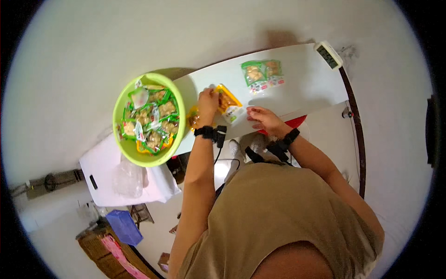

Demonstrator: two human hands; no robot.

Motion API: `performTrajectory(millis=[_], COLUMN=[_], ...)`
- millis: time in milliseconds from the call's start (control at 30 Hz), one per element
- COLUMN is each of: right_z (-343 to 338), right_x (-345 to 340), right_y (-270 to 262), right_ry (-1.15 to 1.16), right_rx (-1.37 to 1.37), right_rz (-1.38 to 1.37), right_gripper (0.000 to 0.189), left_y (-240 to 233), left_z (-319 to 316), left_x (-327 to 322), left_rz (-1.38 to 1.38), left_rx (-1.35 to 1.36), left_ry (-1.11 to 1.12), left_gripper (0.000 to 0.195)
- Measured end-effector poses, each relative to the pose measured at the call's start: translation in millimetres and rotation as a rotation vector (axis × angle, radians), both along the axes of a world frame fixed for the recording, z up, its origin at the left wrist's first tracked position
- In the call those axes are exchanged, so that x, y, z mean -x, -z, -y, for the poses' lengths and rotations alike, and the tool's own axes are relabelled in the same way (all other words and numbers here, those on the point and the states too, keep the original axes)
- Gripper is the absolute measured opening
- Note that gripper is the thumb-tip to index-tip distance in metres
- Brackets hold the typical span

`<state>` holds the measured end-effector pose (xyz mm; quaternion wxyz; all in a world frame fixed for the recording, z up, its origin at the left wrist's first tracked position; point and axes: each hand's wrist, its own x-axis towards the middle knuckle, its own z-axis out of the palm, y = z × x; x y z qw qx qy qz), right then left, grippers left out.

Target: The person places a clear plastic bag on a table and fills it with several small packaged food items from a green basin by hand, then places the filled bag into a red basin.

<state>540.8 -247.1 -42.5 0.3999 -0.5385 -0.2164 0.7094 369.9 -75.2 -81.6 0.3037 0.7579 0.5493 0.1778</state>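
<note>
My left hand [208,104] pinches the left edge of a yellow-edged clear snack packet [226,99], with its fingertips partly hidden. Brown food shows through that packet, and its white lower end bears printing. A second yellow packet [193,118] lies beneath and left of my left wrist, partly covered. To the right of the held packet, my right hand [264,118] has its fingers apart and nothing in them. Two green-edged packets, a left one [254,75] and a right one [273,71], lie side by side farther back on the white table [306,78].
Left of my left hand stands a lime-green tub [120,146] heaped with green and yellow packets. A digital display [328,55] sits at the table's far right corner. A clear plastic bag [128,179] rests on a pink-white surface [101,167]. Lower left is a blue bin [124,227].
</note>
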Motion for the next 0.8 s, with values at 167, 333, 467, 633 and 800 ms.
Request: performTrajectory(millis=[167, 333, 467, 633, 800], right_z=[-7.1, -1.6, 11.6, 17.4, 33.2], right_x=[12.8, -4.9, 1.6, -28.1, -37.5], right_y=[-10.7, 57.5, -33.3, -29.5, -18.9], right_ry=[0.074, -0.031, 0.277, 0.333, 0.486], right_rx=[0.036, -0.161, -0.034, -0.053, -0.210], right_rz=[-0.066, 0.108, 0.213, -0.268, -0.375], right_gripper=[0.023, 0.062, 0.033, 0.051, 0.042], left_y=[26.3, -4.8, -30.5, -64.4, -69.6], left_z=[4.9, 29.4, 36.2, 47.1, 63.4], left_x=[9.5, 9.1, 8.9, -18.9, -52.9], left_rz=[0.229, 0.500, 0.674, 0.757, 0.748], left_rx=[0.201, 0.267, 0.412, 0.600, 0.729], left_ry=[-0.004, -0.094, -0.217, -0.073, 0.045], left_gripper=[0.024, 0.016, 0.013, 0.015, 0.015])
